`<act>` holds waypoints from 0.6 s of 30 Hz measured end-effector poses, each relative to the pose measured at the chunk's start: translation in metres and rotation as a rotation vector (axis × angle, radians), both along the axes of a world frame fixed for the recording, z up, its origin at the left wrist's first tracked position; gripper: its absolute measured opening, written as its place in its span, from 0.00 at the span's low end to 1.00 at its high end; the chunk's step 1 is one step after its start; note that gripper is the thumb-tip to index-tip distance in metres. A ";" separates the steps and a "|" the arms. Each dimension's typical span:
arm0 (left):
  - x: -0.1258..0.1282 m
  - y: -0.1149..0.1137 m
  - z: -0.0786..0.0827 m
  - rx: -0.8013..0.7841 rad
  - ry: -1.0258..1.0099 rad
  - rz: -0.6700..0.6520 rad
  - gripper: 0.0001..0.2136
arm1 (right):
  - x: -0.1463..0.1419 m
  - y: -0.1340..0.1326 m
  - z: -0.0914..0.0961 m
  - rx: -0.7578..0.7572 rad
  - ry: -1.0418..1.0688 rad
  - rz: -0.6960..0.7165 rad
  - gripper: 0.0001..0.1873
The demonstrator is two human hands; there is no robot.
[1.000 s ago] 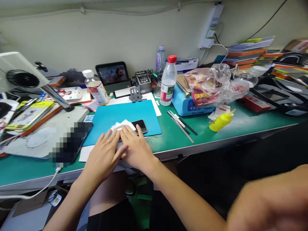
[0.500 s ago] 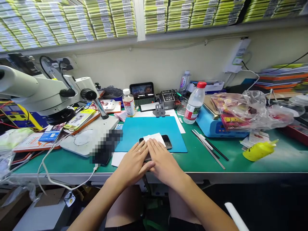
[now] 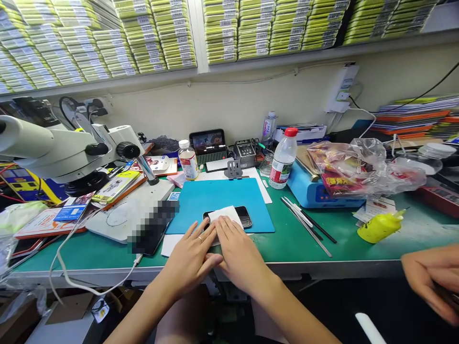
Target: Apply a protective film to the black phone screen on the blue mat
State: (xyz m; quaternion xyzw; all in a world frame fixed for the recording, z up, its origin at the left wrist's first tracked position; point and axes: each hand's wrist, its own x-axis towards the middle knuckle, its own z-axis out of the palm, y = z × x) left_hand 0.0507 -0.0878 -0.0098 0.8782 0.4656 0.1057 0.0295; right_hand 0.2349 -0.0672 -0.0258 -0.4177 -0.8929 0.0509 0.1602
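Observation:
On the near edge of the blue mat lies a smartphone with a dark screen. A folded white wipe or piece of paper covers its middle. My left hand, with a ring on one finger, reaches over the phone's near side, fingers stretched out. Beside it my right hand lies with straight fingers on the white piece. The fingertips of both hands meet there, and the palms hide the phone's near edge. White paper shows under the mat's near left corner.
Left stand a microscope and a charging phone. Thin tools, a yellow squeeze bottle and a red-capped water bottle are right of the mat. Another person's hand is at the right edge.
The camera view has shifted slightly. Another person's hand has come into view at the lower right. My hands stay over the phone and white piece.

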 end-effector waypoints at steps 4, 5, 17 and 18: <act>-0.009 0.006 -0.002 0.036 0.020 0.042 0.27 | -0.012 0.009 0.000 -0.022 0.037 0.003 0.39; -0.010 0.008 -0.003 0.046 0.021 0.050 0.27 | -0.014 0.011 -0.001 -0.021 0.048 0.008 0.39; -0.011 0.005 -0.016 0.072 0.008 0.063 0.28 | -0.012 0.010 -0.006 0.016 0.113 0.025 0.39; -0.011 0.005 -0.016 0.068 0.010 0.066 0.28 | -0.013 0.010 -0.006 0.018 0.113 0.025 0.39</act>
